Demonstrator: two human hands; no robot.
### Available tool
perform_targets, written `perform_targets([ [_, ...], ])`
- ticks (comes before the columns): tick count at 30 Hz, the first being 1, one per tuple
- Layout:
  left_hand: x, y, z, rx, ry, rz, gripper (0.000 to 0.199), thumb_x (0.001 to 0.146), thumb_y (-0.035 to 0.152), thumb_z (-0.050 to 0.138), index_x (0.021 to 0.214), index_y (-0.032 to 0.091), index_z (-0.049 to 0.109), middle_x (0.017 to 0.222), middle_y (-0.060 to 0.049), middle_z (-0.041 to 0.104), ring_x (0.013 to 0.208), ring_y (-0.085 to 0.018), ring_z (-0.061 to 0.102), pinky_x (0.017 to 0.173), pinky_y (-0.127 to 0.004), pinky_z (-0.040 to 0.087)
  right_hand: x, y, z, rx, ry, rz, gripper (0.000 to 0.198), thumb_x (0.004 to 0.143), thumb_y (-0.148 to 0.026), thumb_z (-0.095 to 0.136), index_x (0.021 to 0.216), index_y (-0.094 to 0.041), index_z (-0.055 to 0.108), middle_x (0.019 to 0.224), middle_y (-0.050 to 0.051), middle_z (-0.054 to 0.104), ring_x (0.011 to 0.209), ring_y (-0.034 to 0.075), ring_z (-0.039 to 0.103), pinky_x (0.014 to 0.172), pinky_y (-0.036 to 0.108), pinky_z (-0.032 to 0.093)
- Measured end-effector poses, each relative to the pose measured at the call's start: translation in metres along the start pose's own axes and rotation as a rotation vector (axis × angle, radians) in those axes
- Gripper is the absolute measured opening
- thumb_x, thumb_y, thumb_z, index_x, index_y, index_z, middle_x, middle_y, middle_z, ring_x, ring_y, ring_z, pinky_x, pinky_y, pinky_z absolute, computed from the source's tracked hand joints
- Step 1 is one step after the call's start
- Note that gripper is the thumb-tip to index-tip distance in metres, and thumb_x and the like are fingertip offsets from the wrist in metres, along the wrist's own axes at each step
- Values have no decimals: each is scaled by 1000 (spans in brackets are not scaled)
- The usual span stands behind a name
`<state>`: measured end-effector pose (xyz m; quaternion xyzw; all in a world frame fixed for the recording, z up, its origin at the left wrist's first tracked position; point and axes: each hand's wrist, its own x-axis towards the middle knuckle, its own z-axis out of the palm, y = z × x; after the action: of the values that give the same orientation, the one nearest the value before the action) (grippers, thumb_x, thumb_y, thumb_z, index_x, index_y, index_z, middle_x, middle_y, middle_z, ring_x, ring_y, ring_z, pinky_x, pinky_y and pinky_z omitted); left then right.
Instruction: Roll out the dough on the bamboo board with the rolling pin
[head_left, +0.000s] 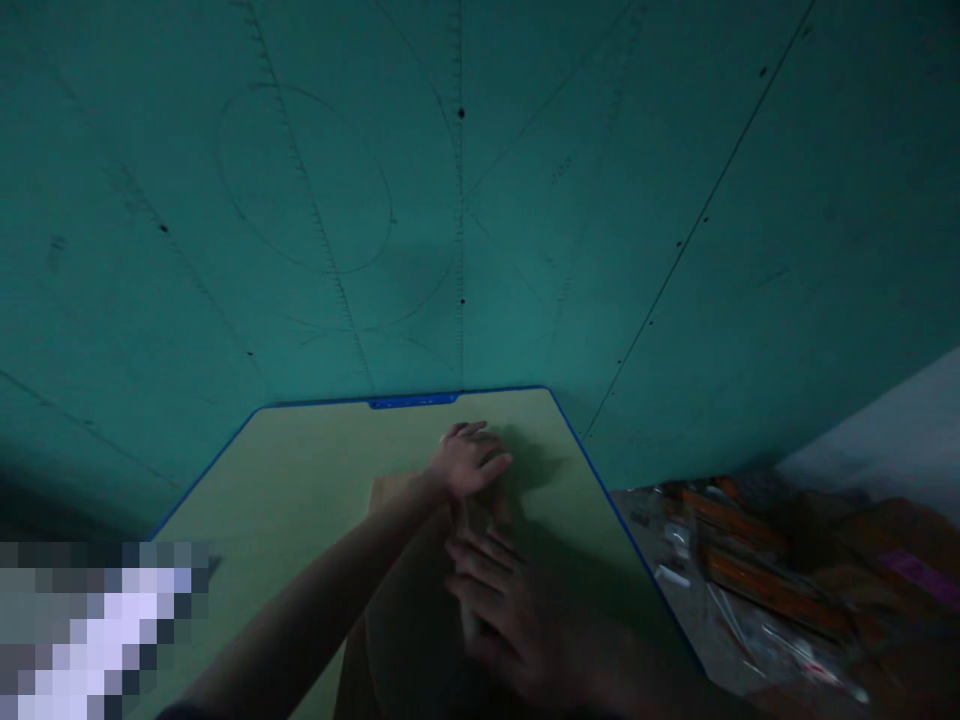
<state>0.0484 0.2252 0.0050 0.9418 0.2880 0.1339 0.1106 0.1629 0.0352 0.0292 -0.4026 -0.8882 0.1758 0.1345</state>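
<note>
A brown cardboard piece (388,488) lies on the pale table (315,450) in front of me, largely hidden under my arms and in shadow. My left hand (469,462) reaches over its far end, palm down, with fingers stretched and the thumb apart. Nearer to me, my right hand (495,600) has its fingers curled over the cardboard's right side and seems to grip it. Dim light and slight blur hide exactly where the fingertips touch. Shadows from both hands fall on the tabletop to the right.
A blue edge strip (592,470) borders the table. Behind it rises a green wall (525,230) with drawn lines, ruler marks and a circle. On the right floor lie orange items in clear plastic wrapping (772,590) and brown cartons (892,530). A blurred-out patch covers the lower left.
</note>
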Motion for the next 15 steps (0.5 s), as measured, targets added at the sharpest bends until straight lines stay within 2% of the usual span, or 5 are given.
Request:
perform_targets([
  [3,29,30,9,-33,37,-6,45,102,56,40,107,27,74,118,-7,72,119,-30,62,99,-49,49,-26,5,-5,-3,-48,124,61,102,-39,52,157,-17,35,168,11,24,155,26,19,126,47,21],
  [5,31,33,11,-38,56,-17,47,103,53,38,100,24,74,109,-9,73,110,-27,66,96,-45,51,-26,2,-3,-24,-53,131,64,102,-39,53,158,-17,34,168,11,21,156,26,16,127,47,20],
  [9,-7,-2,4,-5,80,-49,47,106,35,29,99,19,73,107,-11,74,115,-24,64,105,-42,48,12,-8,12,-63,-4,-9,54,104,-48,46,146,-14,50,161,14,39,154,26,21,126,44,20],
  [12,-47,-37,-8,48,78,-78,44,104,32,31,115,18,71,134,-12,66,138,-29,49,115,-52,38,50,-15,22,-136,29,-146,45,103,-48,48,127,-14,63,142,14,59,144,27,39,123,44,26],
  [15,-62,-50,-14,82,36,-88,45,102,33,34,131,15,64,149,-15,54,146,-33,39,117,-57,34,63,-17,23,-153,35,-184,38,101,-47,53,114,-14,68,126,12,68,131,26,52,122,45,28],
])
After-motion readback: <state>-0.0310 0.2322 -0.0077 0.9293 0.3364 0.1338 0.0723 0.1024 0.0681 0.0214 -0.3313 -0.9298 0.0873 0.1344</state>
